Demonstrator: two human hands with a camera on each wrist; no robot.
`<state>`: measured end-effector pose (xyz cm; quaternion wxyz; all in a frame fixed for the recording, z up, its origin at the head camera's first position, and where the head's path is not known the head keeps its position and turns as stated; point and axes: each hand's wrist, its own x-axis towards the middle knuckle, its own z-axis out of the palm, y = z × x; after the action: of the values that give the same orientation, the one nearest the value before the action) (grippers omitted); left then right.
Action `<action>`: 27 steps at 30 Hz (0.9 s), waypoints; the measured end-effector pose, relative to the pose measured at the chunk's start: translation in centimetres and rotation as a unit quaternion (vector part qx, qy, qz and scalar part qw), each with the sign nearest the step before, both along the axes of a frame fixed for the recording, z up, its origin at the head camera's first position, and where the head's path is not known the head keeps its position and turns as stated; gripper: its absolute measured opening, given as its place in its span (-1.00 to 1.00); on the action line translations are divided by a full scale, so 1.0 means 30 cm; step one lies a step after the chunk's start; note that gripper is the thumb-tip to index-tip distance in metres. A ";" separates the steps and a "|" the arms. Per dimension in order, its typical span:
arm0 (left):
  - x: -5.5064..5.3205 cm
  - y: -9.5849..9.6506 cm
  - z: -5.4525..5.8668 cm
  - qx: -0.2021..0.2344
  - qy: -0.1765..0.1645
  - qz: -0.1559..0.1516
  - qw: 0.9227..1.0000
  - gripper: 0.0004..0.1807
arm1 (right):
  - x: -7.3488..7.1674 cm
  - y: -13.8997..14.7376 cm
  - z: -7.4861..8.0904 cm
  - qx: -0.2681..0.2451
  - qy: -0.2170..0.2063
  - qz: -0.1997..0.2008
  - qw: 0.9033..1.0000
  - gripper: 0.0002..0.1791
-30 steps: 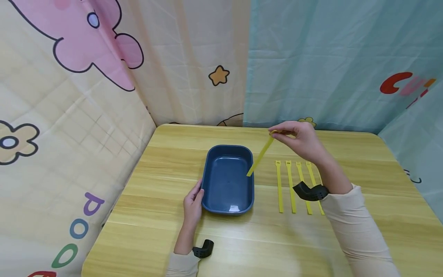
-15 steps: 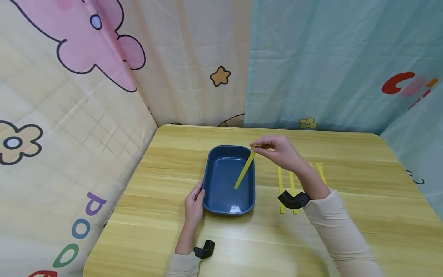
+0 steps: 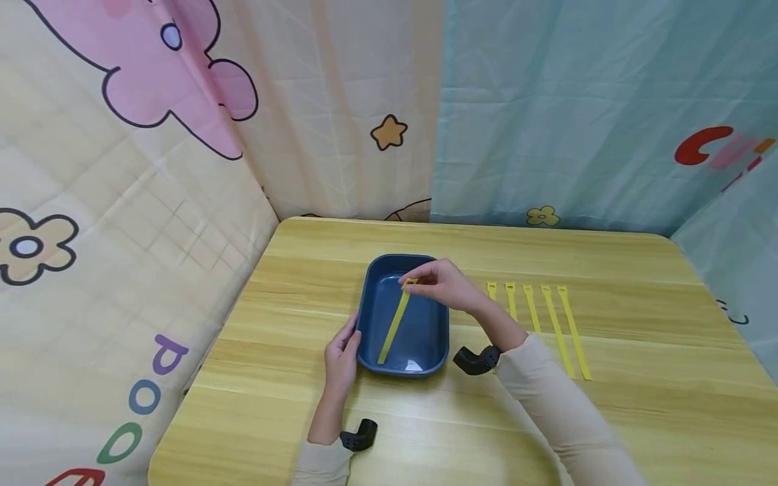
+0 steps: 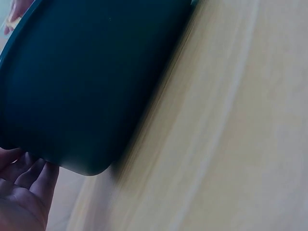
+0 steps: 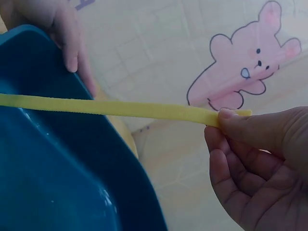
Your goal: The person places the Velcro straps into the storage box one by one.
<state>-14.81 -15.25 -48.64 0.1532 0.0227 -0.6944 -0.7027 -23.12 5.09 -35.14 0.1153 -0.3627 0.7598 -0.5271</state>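
Observation:
A dark blue, rounded rectangular tray sits on the table. My left hand rests against the tray's left side with its fingers fairly straight; in the left wrist view the fingertips touch the tray's outer wall. Over the tray, my right hand pinches a yellow hook-and-loop cable tie by its slotted head, between thumb and forefinger. The strap hangs slantwise inside the tray's outline, its free end toward the near left corner. Whether that end touches the tray floor I cannot tell.
Several more yellow cable ties lie side by side to the right of the tray, some partly behind the right forearm. The wooden table has rounded far corners. Printed curtains hang behind and beside it.
My right hand has moved left and nearer, bringing the pinched cable tie from the tray's right edge to over its inside. The left hand and the tray have stayed in place.

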 end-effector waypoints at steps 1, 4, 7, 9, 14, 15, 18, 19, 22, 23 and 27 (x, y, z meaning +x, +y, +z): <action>0.000 0.000 0.001 0.001 -0.004 0.000 1.000 -0.63 | -0.009 -0.008 -0.015 0.001 -0.003 0.001 1.000 -0.81; 0.001 0.000 0.004 0.000 -0.011 -0.002 1.000 -0.63 | -0.039 -0.026 -0.067 0.002 -0.025 -0.009 1.000 -0.81; 0.002 0.000 0.007 0.001 -0.015 -0.002 1.000 -0.63 | -0.074 -0.040 -0.127 0.011 -0.043 -0.034 0.998 -0.81; 0.002 0.000 0.006 0.003 -0.016 -0.001 1.000 -0.63 | -0.096 -0.048 -0.163 0.020 -0.053 -0.057 0.997 -0.82; -0.001 0.001 0.004 0.004 -0.008 0.005 1.000 -0.63 | -0.131 -0.073 -0.211 0.041 -0.062 -0.119 0.990 -0.81; -0.002 0.001 0.003 0.003 -0.006 0.005 1.000 -0.63 | -0.137 -0.079 -0.216 0.042 -0.064 -0.128 0.989 -0.80; -0.003 0.001 0.002 0.003 -0.001 0.006 1.000 -0.63 | -0.154 -0.095 -0.229 0.041 -0.076 -0.146 0.986 -0.76; -0.003 0.001 0.002 0.003 0.000 0.005 1.000 -0.63 | -0.161 -0.100 -0.234 0.038 -0.078 -0.148 0.985 -0.74; -0.001 0.001 0.003 0.005 -0.001 0.003 1.000 -0.63 | -0.178 -0.116 -0.250 0.030 -0.088 -0.154 0.984 -0.71; -0.001 0.000 0.003 0.006 -0.003 0.003 1.000 -0.63 | -0.184 -0.121 -0.256 0.029 -0.090 -0.157 0.983 -0.70; 0.000 -0.001 0.005 0.009 -0.006 -0.002 1.000 -0.63 | -0.201 -0.142 -0.279 0.031 -0.096 -0.175 0.979 -0.72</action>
<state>-14.80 -15.28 -48.48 0.1469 0.0269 -0.6892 -0.7091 -29.14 0.82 -43.52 0.1052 -0.1679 0.8130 -0.5475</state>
